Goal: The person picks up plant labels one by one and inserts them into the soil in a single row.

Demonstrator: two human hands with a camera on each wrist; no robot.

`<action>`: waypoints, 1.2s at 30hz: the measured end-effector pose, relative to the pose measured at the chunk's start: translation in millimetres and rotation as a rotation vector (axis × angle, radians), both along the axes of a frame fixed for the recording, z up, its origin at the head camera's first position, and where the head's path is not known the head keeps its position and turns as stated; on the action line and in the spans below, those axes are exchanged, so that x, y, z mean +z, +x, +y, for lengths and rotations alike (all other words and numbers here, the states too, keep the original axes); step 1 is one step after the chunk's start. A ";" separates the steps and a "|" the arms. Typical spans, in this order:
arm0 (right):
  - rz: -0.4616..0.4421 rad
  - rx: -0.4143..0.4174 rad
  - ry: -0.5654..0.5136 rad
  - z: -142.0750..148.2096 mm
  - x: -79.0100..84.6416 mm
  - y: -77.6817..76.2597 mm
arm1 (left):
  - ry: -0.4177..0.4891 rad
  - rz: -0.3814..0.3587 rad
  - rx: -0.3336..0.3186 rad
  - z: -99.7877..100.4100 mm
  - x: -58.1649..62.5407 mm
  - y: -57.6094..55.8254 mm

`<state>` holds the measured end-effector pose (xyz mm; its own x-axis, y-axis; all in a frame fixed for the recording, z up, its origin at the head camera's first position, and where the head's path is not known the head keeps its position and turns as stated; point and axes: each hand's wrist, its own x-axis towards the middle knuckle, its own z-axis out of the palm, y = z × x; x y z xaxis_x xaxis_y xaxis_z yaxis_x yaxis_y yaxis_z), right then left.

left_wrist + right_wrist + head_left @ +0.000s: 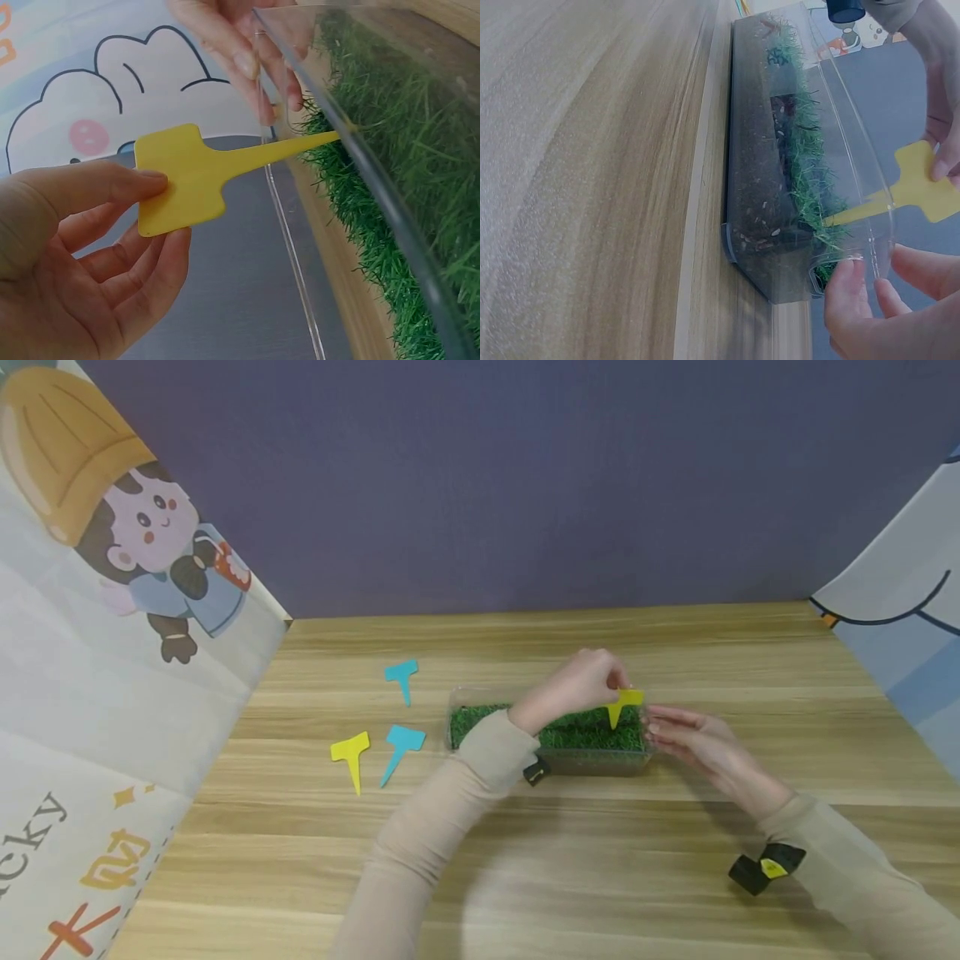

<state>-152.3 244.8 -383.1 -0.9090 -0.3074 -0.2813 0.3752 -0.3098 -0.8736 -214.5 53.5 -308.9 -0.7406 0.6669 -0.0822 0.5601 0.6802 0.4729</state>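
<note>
My left hand (581, 681) pinches the broad head of a yellow T-shaped plant label (180, 180) between thumb and fingers, over the right end of a clear plastic planter box (592, 767). The label's narrow spike points down inside the box, its tip right at the green artificial grass (577, 733). At the box's right end, my right hand (705, 747) rests its fingertips (847, 289) against the clear wall near the rim, the fingers loosely extended. Through the box's side, dark soil-like filling (761, 165) shows beneath the grass.
Left of the box on the wooden table (300, 860) lie another yellow label (351, 752) and two blue labels (405, 739), one farther back. A dark panel (525, 485) stands behind the table, with printed sheets (75, 635) at the sides.
</note>
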 end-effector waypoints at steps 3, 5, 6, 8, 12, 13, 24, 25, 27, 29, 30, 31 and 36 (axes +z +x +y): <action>-0.004 -0.008 0.003 -1.7 -0.2 2.4 | -0.021 0.013 -0.007 -0.4 -1.6 2.1; -0.006 -0.013 0.005 -2.8 -0.1 4.1 | -0.037 0.033 -0.013 -0.4 -2.4 4.0; -0.007 -0.016 0.007 -3.4 -0.1 4.8 | -0.046 0.041 -0.015 -0.4 -2.5 5.0; -0.009 -0.021 0.005 -4.8 0.1 6.6 | -0.065 0.051 -0.013 -0.1 -2.8 7.1; -0.003 -0.021 0.010 -7.3 -0.2 10.0 | -0.105 0.057 -0.012 1.0 -2.9 10.6; -0.003 -0.021 0.011 -7.9 -0.2 11.0 | -0.112 0.059 -0.014 1.3 -3.0 11.3; -0.003 -0.032 -0.008 -14.3 -1.1 21.9 | -0.141 0.088 -0.041 -2.1 -7.1 20.4; -0.002 -0.033 -0.006 -14.9 -1.2 22.9 | -0.142 0.089 -0.042 -2.3 -8.4 21.0; 0.001 -0.037 -0.002 -16.1 -1.4 25.0 | -0.142 0.092 -0.044 -2.6 -10.5 22.4; 0.003 -0.040 0.003 -17.1 -1.3 27.1 | -0.144 0.094 -0.046 -3.2 -12.5 23.7; 0.004 -0.042 0.004 -17.6 -1.5 28.0 | -0.145 0.092 -0.045 -3.4 -13.1 24.5; 0.006 -0.043 0.005 -18.1 -1.7 29.0 | -0.142 0.080 -0.040 -3.5 -13.6 25.2; 0.017 -0.046 -0.016 -21.2 -4.1 33.6 | -0.145 0.070 -0.036 -4.4 -14.8 29.1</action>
<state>-118.7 223.6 -387.2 -0.9269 -0.2692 -0.2615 0.3455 -0.3402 -0.8746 -185.4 49.1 -323.8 -0.7237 0.6780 -0.1287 0.6133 0.7174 0.3304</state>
